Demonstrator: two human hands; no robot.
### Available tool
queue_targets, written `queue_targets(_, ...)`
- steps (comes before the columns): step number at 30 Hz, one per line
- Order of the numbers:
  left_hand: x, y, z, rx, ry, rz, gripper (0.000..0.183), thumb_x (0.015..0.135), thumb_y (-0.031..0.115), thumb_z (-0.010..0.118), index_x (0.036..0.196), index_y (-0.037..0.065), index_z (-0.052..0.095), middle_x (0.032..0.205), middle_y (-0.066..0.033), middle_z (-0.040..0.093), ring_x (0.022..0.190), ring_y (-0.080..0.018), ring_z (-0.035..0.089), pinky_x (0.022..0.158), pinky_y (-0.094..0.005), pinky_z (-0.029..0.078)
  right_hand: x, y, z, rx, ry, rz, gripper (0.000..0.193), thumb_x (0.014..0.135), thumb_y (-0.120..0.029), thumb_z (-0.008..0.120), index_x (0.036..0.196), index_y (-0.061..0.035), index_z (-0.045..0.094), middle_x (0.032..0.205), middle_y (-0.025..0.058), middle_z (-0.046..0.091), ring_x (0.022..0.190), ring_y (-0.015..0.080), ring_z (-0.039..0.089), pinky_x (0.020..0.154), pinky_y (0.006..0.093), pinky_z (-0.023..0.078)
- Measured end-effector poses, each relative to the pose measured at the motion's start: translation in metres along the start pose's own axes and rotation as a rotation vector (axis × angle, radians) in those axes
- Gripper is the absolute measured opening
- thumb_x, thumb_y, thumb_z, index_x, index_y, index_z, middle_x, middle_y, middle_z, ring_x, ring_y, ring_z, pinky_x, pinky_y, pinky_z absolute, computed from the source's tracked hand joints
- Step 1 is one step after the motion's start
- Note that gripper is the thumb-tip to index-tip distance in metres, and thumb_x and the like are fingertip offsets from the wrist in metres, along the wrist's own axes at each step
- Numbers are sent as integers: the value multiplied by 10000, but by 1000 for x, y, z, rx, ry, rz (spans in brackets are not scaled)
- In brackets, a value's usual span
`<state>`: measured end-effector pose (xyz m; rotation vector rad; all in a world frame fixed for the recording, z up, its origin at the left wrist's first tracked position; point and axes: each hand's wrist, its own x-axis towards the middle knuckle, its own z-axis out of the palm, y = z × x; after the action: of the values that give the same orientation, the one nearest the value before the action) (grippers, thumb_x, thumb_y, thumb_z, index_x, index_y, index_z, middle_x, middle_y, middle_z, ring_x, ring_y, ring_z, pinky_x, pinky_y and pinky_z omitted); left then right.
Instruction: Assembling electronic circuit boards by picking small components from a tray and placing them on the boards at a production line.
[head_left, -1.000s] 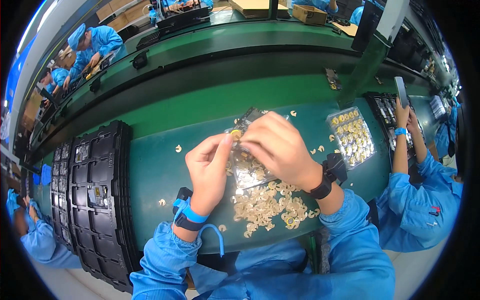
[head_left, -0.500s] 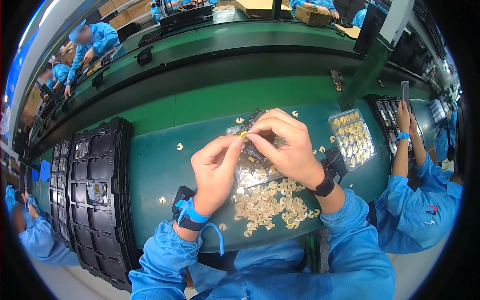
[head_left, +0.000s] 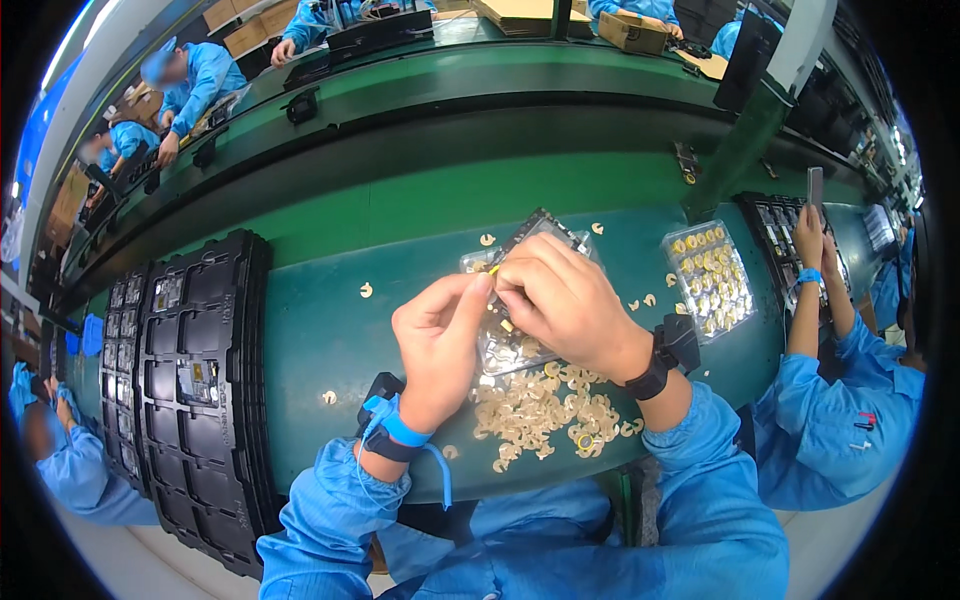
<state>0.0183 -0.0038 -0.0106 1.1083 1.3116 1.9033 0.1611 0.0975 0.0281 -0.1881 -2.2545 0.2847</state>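
In front of my chest both hands meet over a small yellow round part [head_left: 493, 270], pinched at the fingertips. My left hand [head_left: 440, 325] grips it between thumb and forefinger. From the other side, my right hand [head_left: 570, 305] closes on it, its fingers covering much of it. Under the hands lie a clear plastic tray [head_left: 490, 352] and a dark circuit-board-like piece [head_left: 540, 222], both partly hidden. Closer to me is a heap of cream notched discs [head_left: 535, 410]. A yellow-rimmed ring [head_left: 585, 441] lies at the heap's near right side.
Black trays [head_left: 205, 330] are stacked at the left. A clear tray [head_left: 712, 280] of yellow-rimmed round parts lies to the right, near a green post [head_left: 735, 165]. A co-worker's hands [head_left: 812, 245] hold a flat device at the far right. Loose discs dot the green table [head_left: 310, 340].
The yellow part has turned to a steeper angle between my fingertips. My right hand has rolled over slightly, hiding more of its thumb. The view has shifted a little.
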Motion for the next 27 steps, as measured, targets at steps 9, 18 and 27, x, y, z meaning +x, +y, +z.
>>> queue_targets(9, 5, -3, -5, -200, -127, -157, 197, 1057, 125, 657, 1038, -45, 754, 898, -13, 689, 796, -80, 552, 715, -251, 423, -1, -1, -7, -93, -72, -100, 202, 869, -53, 729, 1041, -17, 631, 966, 113, 617, 901, 301, 627, 768, 404, 541)
queue_targets(18, 6, 4, -12, -441, -61, -283, 180, 1058, 106, 661, 1035, -40, 763, 893, -8, 710, 783, -59, 577, 682, -224, 420, 5, -8, -9, 26, -72, -114, 218, 868, -51, 731, 1068, -23, 650, 1034, 122, 644, 965, 307, 630, 825, 414, 532)
queue_targets(27, 15, -1, -15, -144, 114, -37, 210, 1068, 140, 682, 1113, -49, 762, 967, -22, 746, 876, -64, 633, 784, -233, 508, 0, -13, -34, 627, -233, 169, 176, 859, -29, 857, 874, -30, 681, 865, 89, 743, 751, 188, 708, 656, 294, 537)
